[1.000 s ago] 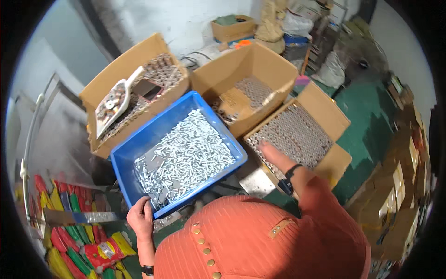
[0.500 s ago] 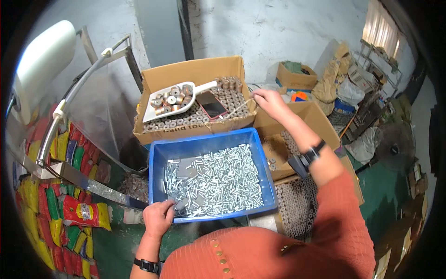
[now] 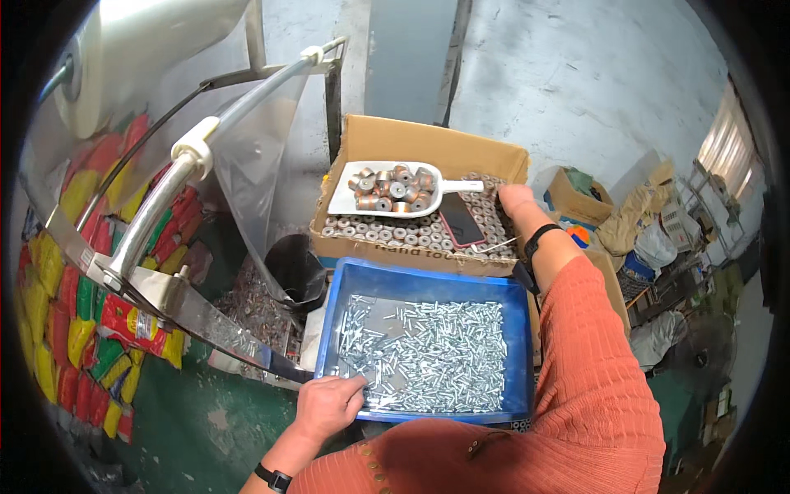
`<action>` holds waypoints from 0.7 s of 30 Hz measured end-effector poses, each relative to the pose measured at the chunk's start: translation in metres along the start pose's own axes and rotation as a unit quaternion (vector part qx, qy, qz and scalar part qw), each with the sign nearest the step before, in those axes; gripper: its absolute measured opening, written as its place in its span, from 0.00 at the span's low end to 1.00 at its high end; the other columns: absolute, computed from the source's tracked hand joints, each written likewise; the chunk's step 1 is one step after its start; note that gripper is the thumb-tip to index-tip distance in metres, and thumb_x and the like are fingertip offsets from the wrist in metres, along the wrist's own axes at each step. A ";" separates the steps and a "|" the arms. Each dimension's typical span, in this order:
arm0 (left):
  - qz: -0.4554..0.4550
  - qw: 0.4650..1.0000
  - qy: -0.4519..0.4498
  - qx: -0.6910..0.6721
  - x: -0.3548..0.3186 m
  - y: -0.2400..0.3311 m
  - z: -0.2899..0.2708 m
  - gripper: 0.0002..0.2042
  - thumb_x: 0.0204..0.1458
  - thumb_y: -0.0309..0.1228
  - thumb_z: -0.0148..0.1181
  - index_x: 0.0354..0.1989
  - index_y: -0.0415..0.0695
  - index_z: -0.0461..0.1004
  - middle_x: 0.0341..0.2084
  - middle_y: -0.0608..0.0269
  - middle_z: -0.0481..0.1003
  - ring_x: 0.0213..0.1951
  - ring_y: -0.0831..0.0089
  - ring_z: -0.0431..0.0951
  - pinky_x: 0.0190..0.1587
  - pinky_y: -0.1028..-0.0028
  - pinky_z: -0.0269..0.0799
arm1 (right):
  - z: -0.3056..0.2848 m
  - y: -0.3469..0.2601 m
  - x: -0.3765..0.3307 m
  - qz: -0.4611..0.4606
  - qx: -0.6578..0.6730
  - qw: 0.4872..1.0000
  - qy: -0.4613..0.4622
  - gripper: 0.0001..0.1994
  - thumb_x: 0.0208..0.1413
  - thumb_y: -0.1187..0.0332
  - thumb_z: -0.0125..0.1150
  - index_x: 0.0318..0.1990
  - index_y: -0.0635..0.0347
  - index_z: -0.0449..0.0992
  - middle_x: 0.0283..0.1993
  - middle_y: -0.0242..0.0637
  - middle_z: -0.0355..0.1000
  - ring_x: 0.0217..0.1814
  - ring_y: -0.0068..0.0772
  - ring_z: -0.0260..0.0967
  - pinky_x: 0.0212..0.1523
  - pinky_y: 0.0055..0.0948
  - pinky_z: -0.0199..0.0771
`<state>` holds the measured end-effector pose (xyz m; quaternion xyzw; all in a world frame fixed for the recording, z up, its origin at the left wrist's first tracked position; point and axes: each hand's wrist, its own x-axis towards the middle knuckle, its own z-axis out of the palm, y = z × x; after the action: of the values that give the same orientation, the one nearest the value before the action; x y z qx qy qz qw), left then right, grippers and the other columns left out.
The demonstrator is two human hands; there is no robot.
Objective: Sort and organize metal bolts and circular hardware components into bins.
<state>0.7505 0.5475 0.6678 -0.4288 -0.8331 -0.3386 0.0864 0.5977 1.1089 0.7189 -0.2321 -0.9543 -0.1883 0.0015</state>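
Observation:
A blue plastic tray (image 3: 421,285) holding several small silver screws (image 3: 436,354) sits in front of me. My left hand (image 3: 329,403) grips its near left rim, fingers curled over the edge. Behind it stands a cardboard box (image 3: 411,140) packed with round metal parts. On these lie a white scoop (image 3: 387,188) loaded with more such parts and a dark phone (image 3: 461,221). My right hand (image 3: 518,202), in an orange sleeve with a black wristband, reaches to the end of the scoop's handle; its fingers are hidden.
A metal frame with a curved tube (image 3: 156,214) and a roll of clear film (image 3: 140,49) stands at left, above colourful packets (image 3: 74,288). A black bucket (image 3: 292,267) sits left of the tray. More cardboard boxes (image 3: 576,193) and bags crowd the right.
My right hand has swung from the box at right over to the scoop's handle in the far box. My view turned left. My left hand stayed on the tray's corner.

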 end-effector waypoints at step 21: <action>0.052 0.996 0.025 -0.061 -0.010 -0.020 0.008 0.08 0.46 0.28 0.61 0.35 0.47 0.80 0.19 0.60 0.76 0.25 0.61 0.78 0.30 0.64 0.75 | -0.129 -0.142 -0.004 -0.042 0.129 0.987 0.087 0.13 0.53 0.65 0.60 0.42 0.59 0.83 0.47 0.48 0.79 0.48 0.48 0.78 0.48 0.41 0.77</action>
<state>0.7427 0.5380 0.6471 -0.4677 -0.7849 -0.3944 0.0980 0.5277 0.9442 0.7873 -0.1723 -0.9757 -0.0832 0.1063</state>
